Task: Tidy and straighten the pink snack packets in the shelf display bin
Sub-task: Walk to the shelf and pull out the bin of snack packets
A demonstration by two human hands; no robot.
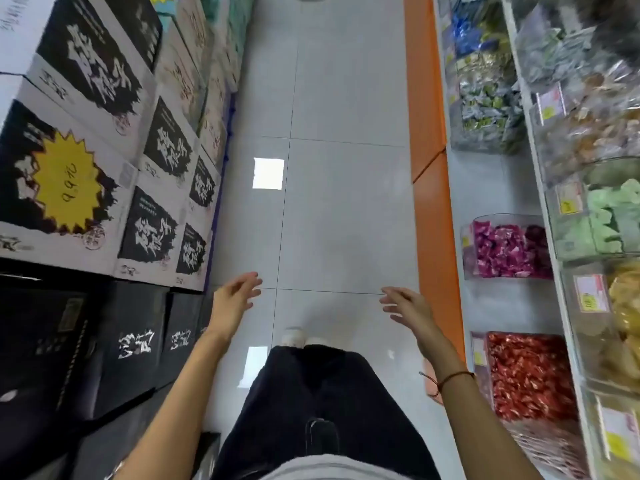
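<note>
Pink snack packets [509,251] fill a clear plastic display bin [468,249] on the lower shelf at the right of the aisle. My left hand [233,299] and my right hand [407,304] hang in the air over the floor, fingers spread and holding nothing. My right hand is left of and below the pink bin, well apart from it. Neither hand touches a shelf or a packet.
A bin of red packets [526,375] sits nearer me on the same shelf, with green, yellow and silver packet bins around. An orange shelf base [433,202] edges the white tiled floor [329,202]. Stacked black-and-white boxes [104,168] line the left.
</note>
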